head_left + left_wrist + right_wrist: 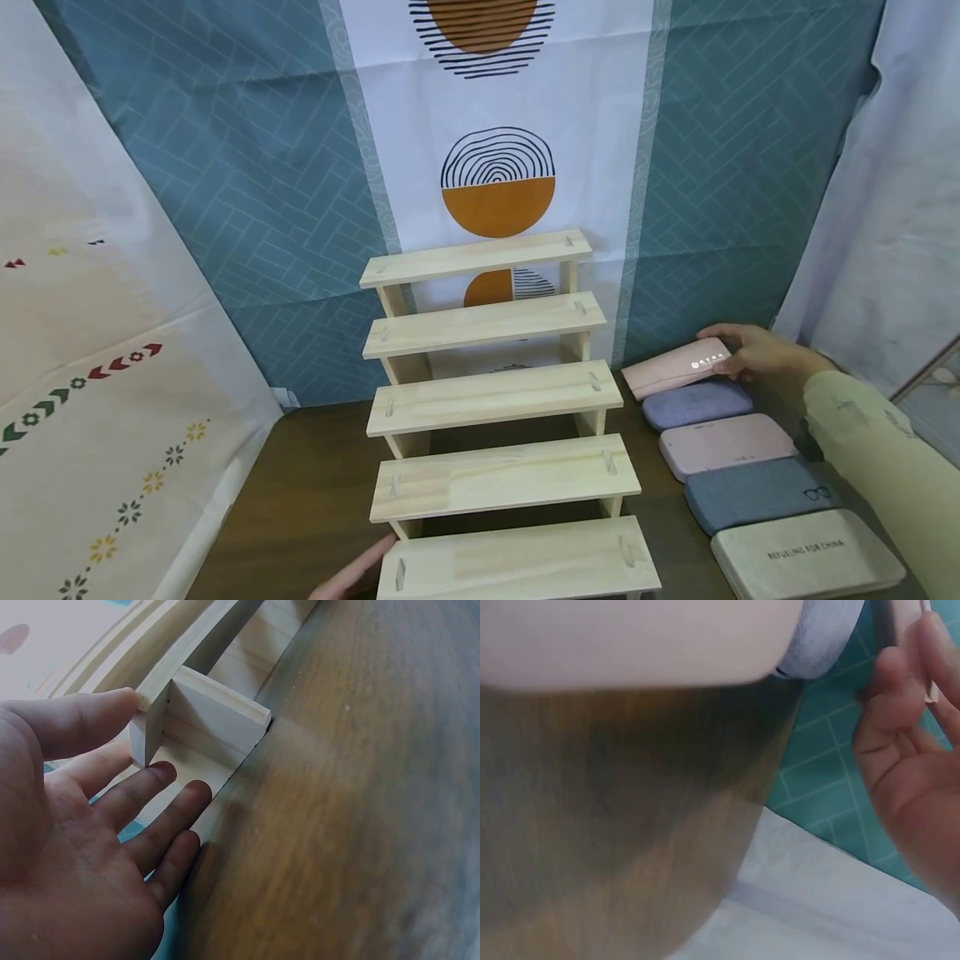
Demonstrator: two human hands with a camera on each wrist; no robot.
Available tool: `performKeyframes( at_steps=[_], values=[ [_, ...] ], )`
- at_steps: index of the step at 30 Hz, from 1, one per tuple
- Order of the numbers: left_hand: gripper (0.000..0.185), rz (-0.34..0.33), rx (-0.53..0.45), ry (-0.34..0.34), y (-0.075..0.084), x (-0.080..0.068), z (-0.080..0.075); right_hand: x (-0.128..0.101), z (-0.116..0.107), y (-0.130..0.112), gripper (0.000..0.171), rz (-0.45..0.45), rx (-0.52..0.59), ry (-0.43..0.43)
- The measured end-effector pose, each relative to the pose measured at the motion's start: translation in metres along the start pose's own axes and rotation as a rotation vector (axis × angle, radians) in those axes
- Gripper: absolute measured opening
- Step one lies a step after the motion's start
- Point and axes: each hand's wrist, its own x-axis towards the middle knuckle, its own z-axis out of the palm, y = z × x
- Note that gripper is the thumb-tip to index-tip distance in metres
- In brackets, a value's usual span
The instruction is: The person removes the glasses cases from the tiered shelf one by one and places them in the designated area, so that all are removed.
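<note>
A pale wooden stepped rack (495, 392) with several shelves stands on the dark table. At its lowest shelf is my left hand (356, 571); in the left wrist view this hand (82, 795) pinches the end of a shelf board (154, 724) between thumb and index finger, the other fingers loosely extended. At the far right, my right hand (757, 354) grips the end of a pink glasses case (675, 368), thumb on its front. The right wrist view has the hand (915, 750) pinching that case's edge (907, 622). A purple glasses case (697, 404) lies just in front.
Right of the rack, a light pink case (727, 446), a blue-grey case (761, 493) and a cream case (806, 554) lie in a row. A patterned teal and white cloth (247, 167) hangs behind, and white cloths hang at both sides. Dark wooden tabletop (300, 492) shows left of the rack.
</note>
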Motion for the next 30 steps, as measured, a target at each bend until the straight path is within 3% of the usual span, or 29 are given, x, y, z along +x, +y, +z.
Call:
performKeyframes(
  at_steps=[7,20,26,30],
  values=[
    [0.076,0.037,-0.008,-0.02,-0.003,0.001,-0.001,-0.002,-0.004,-0.002,0.056,0.046,-0.067,-0.01],
    [0.073,0.018,-0.021,-0.003,-0.003,0.002,-0.003,-0.002,0.008,0.008,0.046,0.11,-0.117,-0.022],
    [0.075,0.014,-0.026,-0.011,-0.003,0.002,-0.001,-0.005,0.012,0.006,0.04,0.085,-0.165,0.006],
    [0.069,0.016,-0.044,0.004,-0.004,0.001,0.0,-0.019,0.014,0.001,0.037,0.018,-0.223,0.006]
  ],
)
